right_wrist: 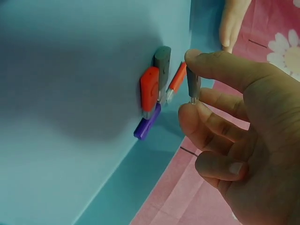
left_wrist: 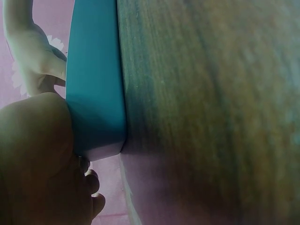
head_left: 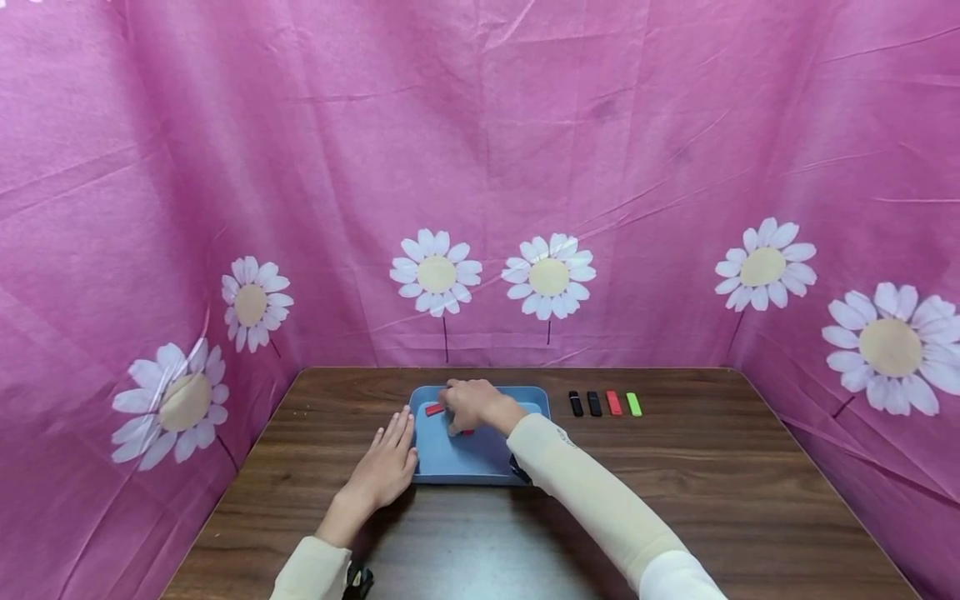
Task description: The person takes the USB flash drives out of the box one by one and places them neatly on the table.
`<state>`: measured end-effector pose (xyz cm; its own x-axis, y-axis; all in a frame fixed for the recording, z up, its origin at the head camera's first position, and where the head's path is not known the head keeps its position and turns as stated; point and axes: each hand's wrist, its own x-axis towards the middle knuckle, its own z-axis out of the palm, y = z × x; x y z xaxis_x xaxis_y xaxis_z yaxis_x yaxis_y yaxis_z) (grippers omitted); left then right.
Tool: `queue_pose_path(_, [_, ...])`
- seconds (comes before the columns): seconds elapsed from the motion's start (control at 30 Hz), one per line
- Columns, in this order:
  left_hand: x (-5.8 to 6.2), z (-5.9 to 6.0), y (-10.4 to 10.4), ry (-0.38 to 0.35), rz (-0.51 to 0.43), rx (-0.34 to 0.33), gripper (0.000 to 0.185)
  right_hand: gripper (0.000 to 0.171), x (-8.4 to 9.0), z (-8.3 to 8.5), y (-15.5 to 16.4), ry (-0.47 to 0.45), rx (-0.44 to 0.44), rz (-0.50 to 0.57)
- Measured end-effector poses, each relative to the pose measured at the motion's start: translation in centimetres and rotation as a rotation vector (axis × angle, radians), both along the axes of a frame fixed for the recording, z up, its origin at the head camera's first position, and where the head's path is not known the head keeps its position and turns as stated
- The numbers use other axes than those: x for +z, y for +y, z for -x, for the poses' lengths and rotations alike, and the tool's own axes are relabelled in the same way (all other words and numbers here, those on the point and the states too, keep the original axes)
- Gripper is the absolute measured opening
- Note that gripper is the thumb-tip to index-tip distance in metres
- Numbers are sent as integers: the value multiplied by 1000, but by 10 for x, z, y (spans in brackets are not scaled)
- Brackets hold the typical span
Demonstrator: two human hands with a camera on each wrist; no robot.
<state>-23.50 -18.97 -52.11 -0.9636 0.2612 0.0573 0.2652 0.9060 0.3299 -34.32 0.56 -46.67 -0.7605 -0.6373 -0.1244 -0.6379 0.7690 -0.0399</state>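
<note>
A blue tray (head_left: 480, 458) lies on the brown wooden table. Inside it, near one wall, are a red stick (right_wrist: 150, 91), a grey-green one (right_wrist: 162, 63), an orange one (right_wrist: 177, 77) and a purple one (right_wrist: 146, 124). My right hand (right_wrist: 191, 93) reaches into the tray (right_wrist: 70, 117) and pinches a small grey stick (right_wrist: 193, 79) between thumb and forefinger, just above the others. My left hand (head_left: 390, 454) lies flat on the table with straight fingers against the tray's left side (left_wrist: 93, 93). In the head view my right hand (head_left: 465, 406) hides most of the sticks; one red piece (head_left: 434, 408) shows.
To the right of the tray stand a row of small pieces on the table (head_left: 675, 467): two black (head_left: 575, 403), one red (head_left: 614, 402), one green (head_left: 634, 404). Pink cloth with daisies (head_left: 480, 167) walls the table at the back and both sides.
</note>
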Motion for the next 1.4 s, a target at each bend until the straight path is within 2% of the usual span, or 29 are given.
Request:
queue_pose_path(0.2, [0,0,1,14,9,-15,60,54,5,-3,12,13,9,29])
queue_pose_path(0.7, [1,-3,-1,9,30,-32,60,52,13,-18,51,99,46,75])
queue_pose_path(1.23, [-5,-9,-6,44,-34,-49,61,48,21,-33,103,89,-23,165])
queue_pose_path(1.4, [-8,-7,-7,50,-34,-47,62,49,24,-37,118,87,-37,175])
